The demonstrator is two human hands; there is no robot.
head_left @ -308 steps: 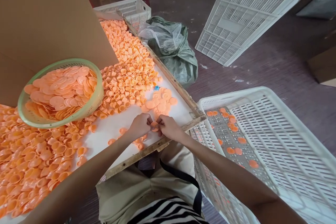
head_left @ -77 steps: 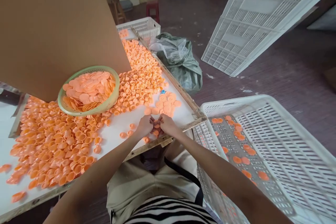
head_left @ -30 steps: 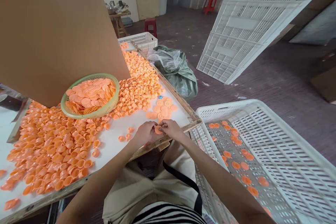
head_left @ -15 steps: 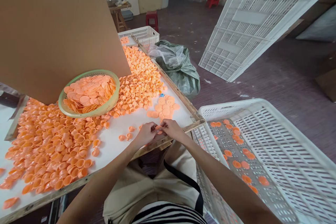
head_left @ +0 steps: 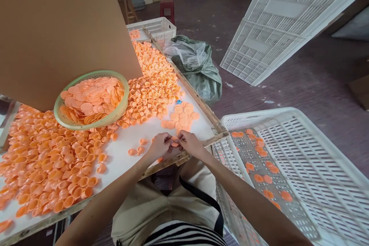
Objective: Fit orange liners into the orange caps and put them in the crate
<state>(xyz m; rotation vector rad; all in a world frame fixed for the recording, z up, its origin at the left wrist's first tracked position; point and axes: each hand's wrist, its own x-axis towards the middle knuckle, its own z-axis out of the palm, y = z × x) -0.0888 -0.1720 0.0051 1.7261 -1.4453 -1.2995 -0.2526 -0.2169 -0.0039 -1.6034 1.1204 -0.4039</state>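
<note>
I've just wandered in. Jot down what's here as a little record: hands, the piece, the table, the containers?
Left hand: at a small orange piece, holding it with the other hand
Right hand: on the same piece, opposite side
Piece detail: too small to make out
Table: white top, wooden edging
Cups: orange, heaped across the table
Disc pile: flat orange discs, just beyond the hands
Blue item: beside the disc pile
Green basket: heaped with orange discs
White crate: right of the table, orange pieces scattered inside
</note>
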